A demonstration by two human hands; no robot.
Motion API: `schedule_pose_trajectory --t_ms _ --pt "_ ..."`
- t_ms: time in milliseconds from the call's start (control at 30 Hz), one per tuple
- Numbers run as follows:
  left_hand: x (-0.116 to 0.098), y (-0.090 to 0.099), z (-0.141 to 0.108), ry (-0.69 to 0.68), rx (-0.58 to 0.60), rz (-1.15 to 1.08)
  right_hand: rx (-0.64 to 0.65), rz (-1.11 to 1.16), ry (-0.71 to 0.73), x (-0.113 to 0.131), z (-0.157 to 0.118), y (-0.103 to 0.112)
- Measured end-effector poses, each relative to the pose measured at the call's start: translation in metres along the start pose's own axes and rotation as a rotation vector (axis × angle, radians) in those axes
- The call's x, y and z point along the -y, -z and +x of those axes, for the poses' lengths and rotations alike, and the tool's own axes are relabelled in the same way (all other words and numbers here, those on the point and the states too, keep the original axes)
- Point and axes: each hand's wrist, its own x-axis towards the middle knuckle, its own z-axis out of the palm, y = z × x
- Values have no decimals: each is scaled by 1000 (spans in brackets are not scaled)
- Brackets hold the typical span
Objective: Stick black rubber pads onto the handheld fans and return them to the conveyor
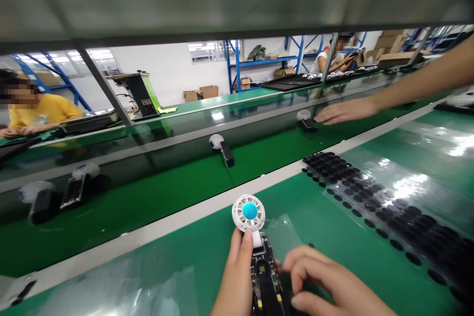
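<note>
Closest to the camera, the bare left hand [237,269] on my feed has its fingers closed around a handheld fan [263,266] with a round white slatted head, a turquoise hub and an open black body baring its circuit board. I see this fan over the glossy green desk [218,227], its head pointing away from me. Just beside the body, at its right, I have the bare right hand [326,276], fingers half curled and narrow; I cannot tell whether they touch the fan or pinch anything. Clear plastic film [148,291] lies on the desk at left, and at right I make out rows of flat black round discs [370,197] on transparent sheeting. Beyond the pale edge strip [200,210], a long green belt [177,187] carries more white-headed, black-bodied fans: one mid-belt [224,152], two side by side at far left, and one farther right, where another person's outstretched hand [344,112] is just beside it. A person in a yellow top [48,111] sits across, at left.
</note>
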Motion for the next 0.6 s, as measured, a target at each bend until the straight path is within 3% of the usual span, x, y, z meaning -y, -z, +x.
schedule_pose_trajectory --t_ms 167,367,600 --pt "-5 -2 -3 -58 -163 112 -16 29 -108 29 22 2" --pt "-17 -13 -14 -17 -208 153 50 -16 -140 35 29 3" --pt "-7 -4 -5 -135 -111 182 4 -80 -23 35 26 5"
